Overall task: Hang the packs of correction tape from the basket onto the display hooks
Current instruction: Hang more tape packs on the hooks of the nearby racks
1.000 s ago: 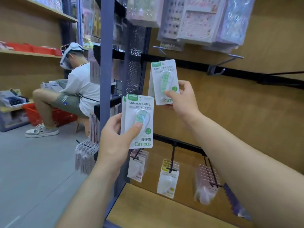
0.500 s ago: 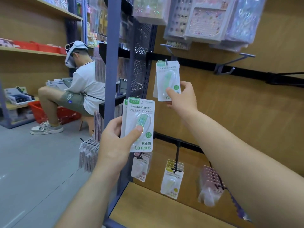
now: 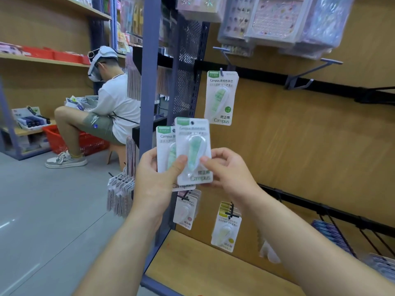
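A green Campus correction tape pack hangs on the upper left display hook. My left hand grips a small stack of the same green packs in front of the shelf post. My right hand pinches the front pack of that stack by its right edge, and the left thumb lies on the same pack. An empty hook juts from the rail at the upper right. The basket is out of sight.
Lower hooks carry pink, yellow and purple packs. Sticker sheets hang above. A wooden shelf board lies below. A blue steel post stands left. A person sits by a red basket in the aisle.
My right hand left the pack hanging on the upper hook and dropped down to the stack in my left hand, where it now pinches the front pack.
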`<state>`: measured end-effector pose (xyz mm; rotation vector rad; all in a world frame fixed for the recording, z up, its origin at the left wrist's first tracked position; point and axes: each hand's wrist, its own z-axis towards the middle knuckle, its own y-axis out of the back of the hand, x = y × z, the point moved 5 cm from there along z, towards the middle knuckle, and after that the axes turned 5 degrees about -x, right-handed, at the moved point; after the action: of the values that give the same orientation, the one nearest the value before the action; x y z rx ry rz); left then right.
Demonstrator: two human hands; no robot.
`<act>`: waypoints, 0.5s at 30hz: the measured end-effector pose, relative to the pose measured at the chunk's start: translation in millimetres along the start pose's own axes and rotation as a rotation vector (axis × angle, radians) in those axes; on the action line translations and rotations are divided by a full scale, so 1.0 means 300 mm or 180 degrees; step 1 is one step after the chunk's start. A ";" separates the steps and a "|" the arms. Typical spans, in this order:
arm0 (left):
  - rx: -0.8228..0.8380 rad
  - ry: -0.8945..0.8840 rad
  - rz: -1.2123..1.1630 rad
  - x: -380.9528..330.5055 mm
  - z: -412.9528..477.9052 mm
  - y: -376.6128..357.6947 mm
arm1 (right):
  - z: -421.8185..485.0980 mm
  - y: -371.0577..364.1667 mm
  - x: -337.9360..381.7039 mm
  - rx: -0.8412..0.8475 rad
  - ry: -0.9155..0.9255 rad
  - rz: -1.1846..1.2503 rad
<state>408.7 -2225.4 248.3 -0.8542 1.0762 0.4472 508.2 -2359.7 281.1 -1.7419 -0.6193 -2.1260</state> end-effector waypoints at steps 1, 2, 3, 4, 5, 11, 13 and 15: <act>-0.0049 0.0008 0.0022 0.001 0.008 0.007 | 0.017 0.009 0.020 -0.0094 0.0018 0.0014; -0.0095 0.0044 0.0008 0.002 0.015 0.015 | 0.038 0.022 0.047 -0.0227 0.0081 -0.0003; -0.0120 0.0095 -0.0039 0.004 0.023 0.023 | 0.062 0.035 0.077 -0.0375 0.0168 -0.0023; -0.0122 0.0132 -0.0079 0.005 0.029 0.029 | 0.086 0.047 0.113 -0.0521 0.0265 -0.0032; -0.0116 0.0148 -0.0083 0.005 0.034 0.031 | 0.107 0.058 0.152 -0.0664 0.0370 -0.0043; -0.0036 0.0093 -0.0002 0.004 0.038 0.027 | 0.211 0.093 0.300 -0.1185 0.0696 0.0026; -0.0022 0.0083 -0.0002 0.002 0.039 0.028 | 0.228 0.094 0.300 -0.1226 0.0659 0.0095; -0.0012 0.0079 -0.0001 -0.001 0.039 0.033 | 0.234 0.096 0.286 -0.1243 0.0633 0.0181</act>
<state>408.6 -2210.1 247.1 -0.8654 1.0982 0.4395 564.1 -2345.7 380.0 -1.6712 -0.1026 -2.4627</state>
